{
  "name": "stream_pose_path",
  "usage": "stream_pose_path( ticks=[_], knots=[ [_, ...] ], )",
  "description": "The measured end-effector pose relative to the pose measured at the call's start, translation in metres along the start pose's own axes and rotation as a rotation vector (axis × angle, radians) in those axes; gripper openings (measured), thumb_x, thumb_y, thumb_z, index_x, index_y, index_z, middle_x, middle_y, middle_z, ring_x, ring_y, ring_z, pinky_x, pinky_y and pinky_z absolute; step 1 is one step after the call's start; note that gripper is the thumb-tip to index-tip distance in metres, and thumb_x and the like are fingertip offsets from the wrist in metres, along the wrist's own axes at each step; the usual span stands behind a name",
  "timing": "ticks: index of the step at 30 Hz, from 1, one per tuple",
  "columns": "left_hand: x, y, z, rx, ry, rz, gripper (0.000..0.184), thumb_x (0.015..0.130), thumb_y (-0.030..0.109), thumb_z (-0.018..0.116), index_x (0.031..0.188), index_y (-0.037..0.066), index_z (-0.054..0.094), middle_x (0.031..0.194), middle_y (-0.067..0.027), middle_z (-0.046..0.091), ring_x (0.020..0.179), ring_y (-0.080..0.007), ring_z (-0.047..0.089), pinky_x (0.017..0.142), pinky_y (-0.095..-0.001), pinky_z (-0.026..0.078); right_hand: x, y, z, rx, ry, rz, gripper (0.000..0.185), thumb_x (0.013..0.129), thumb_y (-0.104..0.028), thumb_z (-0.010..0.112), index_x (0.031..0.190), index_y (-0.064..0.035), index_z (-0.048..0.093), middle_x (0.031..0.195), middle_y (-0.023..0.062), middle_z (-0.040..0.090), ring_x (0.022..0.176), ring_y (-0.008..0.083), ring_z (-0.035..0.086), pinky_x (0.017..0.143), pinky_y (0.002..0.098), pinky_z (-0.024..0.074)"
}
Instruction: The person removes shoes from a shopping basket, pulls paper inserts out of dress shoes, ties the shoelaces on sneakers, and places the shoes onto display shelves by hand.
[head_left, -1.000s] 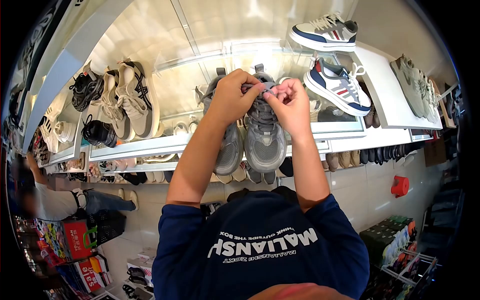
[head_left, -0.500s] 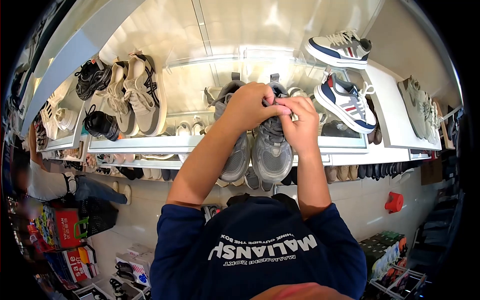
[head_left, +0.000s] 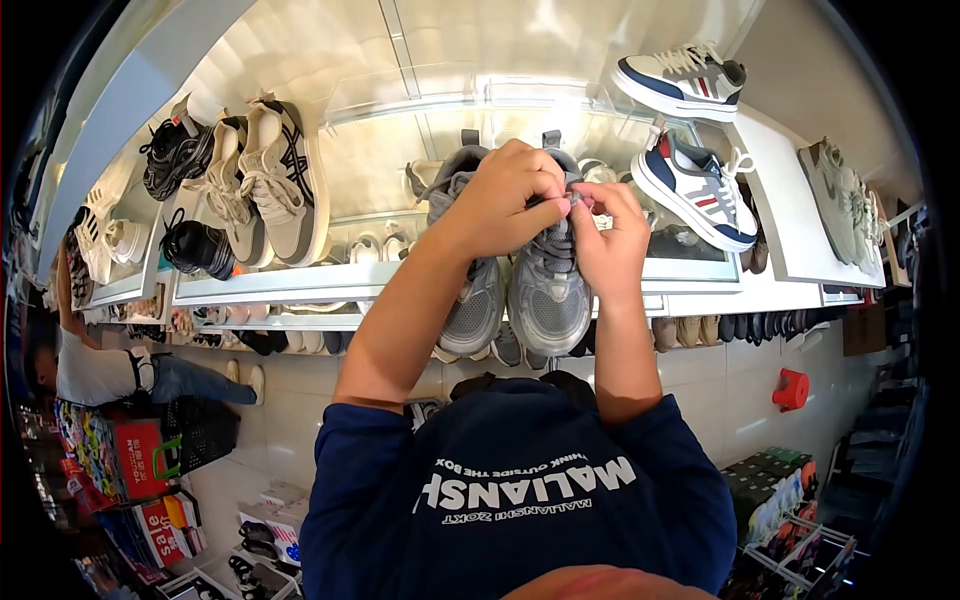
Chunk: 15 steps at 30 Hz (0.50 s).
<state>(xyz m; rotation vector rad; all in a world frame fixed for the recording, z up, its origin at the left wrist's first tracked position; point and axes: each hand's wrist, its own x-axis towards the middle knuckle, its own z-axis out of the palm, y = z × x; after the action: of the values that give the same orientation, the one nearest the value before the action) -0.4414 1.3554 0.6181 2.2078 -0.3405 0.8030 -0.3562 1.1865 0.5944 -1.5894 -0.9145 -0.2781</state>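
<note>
From my end I look down on a glass shelf (head_left: pixel 270 290) with a pale front edge, running across the upper half of the frame, its back lit a warm cream. Below it, a glossy tiled floor (head_left: pixel 690 385) shows; a red stool-like item (head_left: pixel 790 390) stands on it at right, and 1 other person (head_left: pixel 105 368) in a light top is at far left.

In the centre are 2 grey sneakers (head_left: pixel 550 310), side by side, toes toward me and overlapping the shelf's edge in my view. My left hand (head_left: pixel 515 195) and right hand (head_left: pixel 612 225) meet over the right-hand shoe. The left grip is pinched closed, thumb against fingers, on its laces (head_left: pixel 553 245); the right grip is pinched closed on them too, just beside. Fingers partly hide the strand.

I count 2 beige sneakers (head_left: pixel 272 190) at upper left, 2 black shoes (head_left: pixel 178 155) left of those, and 2 white-and-navy sneakers (head_left: pixel 695 195) at upper right. The shoes under the shelf overlap too much to count.
</note>
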Motion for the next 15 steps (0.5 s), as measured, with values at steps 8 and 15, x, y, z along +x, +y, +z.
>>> stream_pose_path(
  ticks=[8, 15],
  knots=[
    [-0.002, -0.001, 0.002, 0.142, 0.014, -0.033, 0.011, 0.076, 0.013, 0.082, 0.086, 0.012, 0.079, 0.102, 0.0018, 0.077, 0.101, -0.0232, 0.061, 0.089, -0.0365, 0.049, 0.008, 0.015, -0.009, 0.459, -0.122, 0.359, 0.014, 0.088, 0.000, 0.077, 0.102, 0.0018, 0.077, 0.090, 0.0012, 0.068, 0.078, 0.0066, 0.055, 0.071, 0.0215, 0.0458],
    [0.008, 0.028, -0.006, -0.129, 0.105, -0.513, 0.028, 0.075, 0.009, 0.082, 0.101, 0.007, 0.075, 0.091, -0.0080, 0.078, 0.072, -0.0189, 0.065, 0.067, -0.0309, 0.053, 0.010, 0.012, -0.017, 0.595, -0.281, 0.457, 0.012, 0.092, -0.002, 0.077, 0.103, 0.0009, 0.075, 0.084, -0.0036, 0.068, 0.074, 0.0024, 0.055, 0.066, 0.0190, 0.0434]
  ],
)
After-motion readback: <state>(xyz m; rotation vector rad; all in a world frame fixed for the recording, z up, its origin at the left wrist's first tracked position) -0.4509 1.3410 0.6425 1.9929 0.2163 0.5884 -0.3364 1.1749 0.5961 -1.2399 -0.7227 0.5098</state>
